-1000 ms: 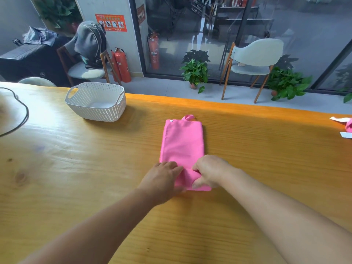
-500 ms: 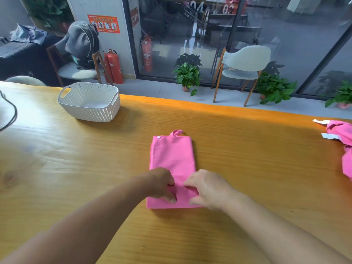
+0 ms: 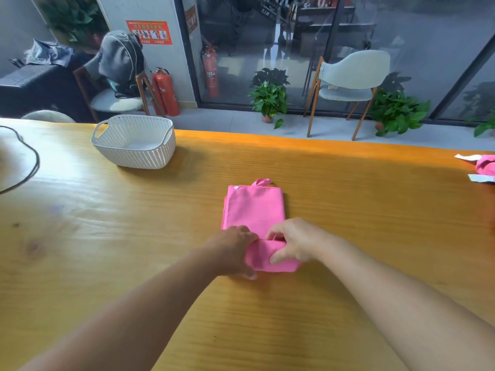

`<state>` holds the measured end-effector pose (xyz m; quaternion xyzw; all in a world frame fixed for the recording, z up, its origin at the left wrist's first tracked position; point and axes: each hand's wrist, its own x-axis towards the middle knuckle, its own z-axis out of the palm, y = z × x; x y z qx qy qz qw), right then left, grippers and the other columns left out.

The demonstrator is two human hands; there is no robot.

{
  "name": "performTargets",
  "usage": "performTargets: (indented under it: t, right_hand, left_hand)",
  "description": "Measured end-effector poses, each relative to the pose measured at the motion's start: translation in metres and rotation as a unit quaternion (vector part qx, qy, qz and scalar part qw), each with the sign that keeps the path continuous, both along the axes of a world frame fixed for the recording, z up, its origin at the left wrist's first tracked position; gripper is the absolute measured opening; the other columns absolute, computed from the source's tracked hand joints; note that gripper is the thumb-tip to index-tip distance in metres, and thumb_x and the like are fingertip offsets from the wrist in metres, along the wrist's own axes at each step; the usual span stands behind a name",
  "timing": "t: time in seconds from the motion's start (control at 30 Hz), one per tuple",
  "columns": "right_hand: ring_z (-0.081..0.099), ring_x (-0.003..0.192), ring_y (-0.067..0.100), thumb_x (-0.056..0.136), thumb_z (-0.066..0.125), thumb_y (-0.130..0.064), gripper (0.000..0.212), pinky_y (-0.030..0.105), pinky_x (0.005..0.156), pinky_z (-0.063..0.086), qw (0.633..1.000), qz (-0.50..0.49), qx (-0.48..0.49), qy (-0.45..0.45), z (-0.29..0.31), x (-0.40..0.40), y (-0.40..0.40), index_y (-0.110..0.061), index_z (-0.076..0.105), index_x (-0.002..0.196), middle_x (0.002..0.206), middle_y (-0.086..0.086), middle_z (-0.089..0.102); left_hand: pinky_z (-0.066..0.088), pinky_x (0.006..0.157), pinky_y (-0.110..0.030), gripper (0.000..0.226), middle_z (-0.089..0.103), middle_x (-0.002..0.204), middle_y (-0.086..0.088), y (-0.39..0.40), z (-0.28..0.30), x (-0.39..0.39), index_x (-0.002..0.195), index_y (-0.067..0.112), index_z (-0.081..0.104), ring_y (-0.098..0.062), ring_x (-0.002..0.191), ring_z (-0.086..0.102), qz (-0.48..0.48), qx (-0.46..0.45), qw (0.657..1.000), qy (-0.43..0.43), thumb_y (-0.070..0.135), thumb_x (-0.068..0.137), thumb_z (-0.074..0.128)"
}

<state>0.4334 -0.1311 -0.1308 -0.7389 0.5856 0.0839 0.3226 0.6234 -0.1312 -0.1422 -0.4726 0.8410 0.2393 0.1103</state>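
A pink folded cloth (image 3: 254, 207) with a small loop and a white snap at its far end lies flat in the middle of the wooden table (image 3: 348, 188). Its near end is rolled up into a short tube. My left hand (image 3: 233, 250) grips the left end of that roll, fingers curled round it. My right hand (image 3: 292, 243) grips the right end, thumb under the front and fingers over the top. Both hands hide part of the roll.
A white woven plastic basket (image 3: 134, 141) stands on the table at the far left. A black cable (image 3: 29, 167) curves at the left edge. More pink cloth with white tags (image 3: 484, 166) lies at the right edge. Chairs and plants stand beyond the table.
The near end of the pink cloth, flat a second ago, has been rolled away from me into a tube, and both hands have closed round it.
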Motion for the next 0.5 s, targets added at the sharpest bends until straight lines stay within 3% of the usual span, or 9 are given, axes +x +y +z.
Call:
performTargets:
  t: [0.1,0.2,0.3,0.37,0.43,0.5]
  right_hand:
    - [0.061,0.104,0.015,0.070,0.085,-0.043,0.053,0.029,0.088,0.051,1.000,-0.027,-0.002,-0.017,-0.003,0.000,-0.002,-0.030,0.067,0.118,0.113,-0.009,0.066]
    - [0.054,0.109,0.016,0.077,0.077,-0.048,0.047,0.034,0.091,0.048,0.993,0.026,-0.112,0.007,-0.005,-0.003,0.009,-0.028,0.068,0.118,0.108,-0.005,0.060]
    - [0.046,0.115,0.016,0.076,0.076,-0.051,0.068,0.032,0.097,0.043,0.980,0.079,-0.181,0.035,-0.009,-0.005,0.025,-0.030,0.054,0.137,0.115,-0.006,0.052]
    - [0.043,0.121,0.017,0.075,0.078,-0.049,0.080,0.031,0.102,0.039,0.974,0.092,-0.196,0.066,-0.017,-0.003,0.031,-0.028,0.043,0.144,0.126,-0.006,0.048]
    - [0.045,0.121,0.019,0.080,0.076,-0.041,0.070,0.032,0.102,0.038,0.967,0.090,-0.226,0.078,-0.021,0.001,0.029,-0.026,0.045,0.141,0.125,-0.005,0.050]
    - [0.048,0.115,0.021,0.086,0.071,-0.035,0.054,0.032,0.098,0.040,0.964,0.093,-0.234,0.081,-0.015,0.004,0.024,-0.026,0.051,0.135,0.119,-0.004,0.055]
  left_hand:
    - [0.045,0.093,-0.036,0.072,0.050,0.118,-0.001,-0.005,-0.009,0.002,0.130,0.024,0.058,-0.020,0.110,0.047,-0.004,-0.034,0.999,-0.013,0.045,0.066,0.082]
    - [0.049,0.079,-0.034,0.052,0.054,0.103,-0.001,-0.016,-0.002,-0.001,0.113,0.020,0.066,-0.021,0.096,0.053,0.000,-0.006,1.000,-0.007,0.044,0.070,0.080]
    - [0.040,0.065,-0.027,0.039,0.054,0.087,0.005,-0.029,0.007,-0.001,0.105,0.019,0.067,-0.018,0.084,0.051,0.025,0.018,1.000,0.006,0.038,0.073,0.080]
    - [0.047,0.075,-0.029,0.048,0.062,0.101,0.004,-0.035,0.008,0.001,0.115,0.022,0.063,-0.020,0.095,0.057,0.064,0.043,0.996,0.036,0.035,0.073,0.082]
    - [0.051,0.088,-0.035,0.054,0.062,0.118,0.003,-0.036,0.008,0.003,0.120,0.023,0.059,-0.022,0.105,0.058,0.091,0.063,0.993,0.047,0.035,0.073,0.082]
    - [0.051,0.091,-0.037,0.052,0.062,0.122,0.003,-0.033,0.008,0.004,0.121,0.024,0.059,-0.021,0.107,0.058,0.095,0.079,0.992,0.035,0.038,0.075,0.080]
